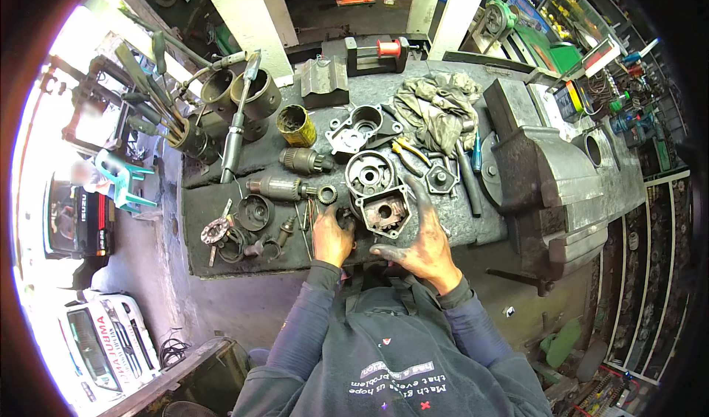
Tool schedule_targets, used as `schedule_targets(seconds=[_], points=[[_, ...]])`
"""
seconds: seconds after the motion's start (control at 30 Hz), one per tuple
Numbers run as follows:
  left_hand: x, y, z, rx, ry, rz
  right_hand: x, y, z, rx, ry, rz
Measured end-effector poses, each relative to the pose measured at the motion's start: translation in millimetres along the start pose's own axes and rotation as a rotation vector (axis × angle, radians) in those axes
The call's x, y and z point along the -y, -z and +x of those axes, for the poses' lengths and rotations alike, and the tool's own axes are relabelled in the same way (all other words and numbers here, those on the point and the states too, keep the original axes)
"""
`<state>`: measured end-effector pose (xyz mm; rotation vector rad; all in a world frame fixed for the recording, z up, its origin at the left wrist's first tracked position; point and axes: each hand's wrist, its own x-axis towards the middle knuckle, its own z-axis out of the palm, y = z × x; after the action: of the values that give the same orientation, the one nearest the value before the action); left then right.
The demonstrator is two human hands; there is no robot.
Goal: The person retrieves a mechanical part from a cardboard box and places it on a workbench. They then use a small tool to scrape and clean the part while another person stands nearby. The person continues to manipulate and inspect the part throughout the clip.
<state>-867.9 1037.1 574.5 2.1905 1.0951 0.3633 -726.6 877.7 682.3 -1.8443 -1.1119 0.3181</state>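
Housing [378, 195] sits at the bench's [461, 232] near side, apparently being positioned, my right hand [428, 249] spread beside it, my left hand [332, 236] curled, grip unconfirmed; steady two-handed support seems called for.

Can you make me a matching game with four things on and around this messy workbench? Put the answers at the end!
Things:
1. Grey metal housing with a round part and an angular part
2. Dirty grey fabric cloth
3. Turquoise plastic chair
4. Small red cylinder

Places and states:
A. Off the grey workbench, out to the left
B. By the workbench's far edge
C. Closest of the four to the left hand and the right hand
D. Crumpled in a heap on the workbench

Right pairs: 1-C, 2-D, 3-A, 4-B
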Motion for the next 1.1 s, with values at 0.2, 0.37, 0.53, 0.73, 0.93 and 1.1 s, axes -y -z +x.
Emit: schedule_targets(seconds=[0.2,0.37,0.53,0.73,0.93,1.1], points=[[-36,46,-22,0.006,-0.165,-0.167,-12,-4,17,0.051,0.031,0.045],[-76,54,-26,-0.098,-0.404,-0.182,-9,2,11,-0.02,0.291,0.005],[-108,73,-42,-0.261,-0.546,-0.11,1,35,6,0.029,0.396,0.192],[-140,111,-57,-0.207,-0.613,-0.058,19,54,10,-0.007,0.452,0.381],[-159,126,-61,-0.186,-0.604,-0.055,31,59,7,-0.031,0.423,0.395],[-162,131,-62,-0.084,-0.54,-0.093,33,59,5,-0.004,0.317,0.369]])
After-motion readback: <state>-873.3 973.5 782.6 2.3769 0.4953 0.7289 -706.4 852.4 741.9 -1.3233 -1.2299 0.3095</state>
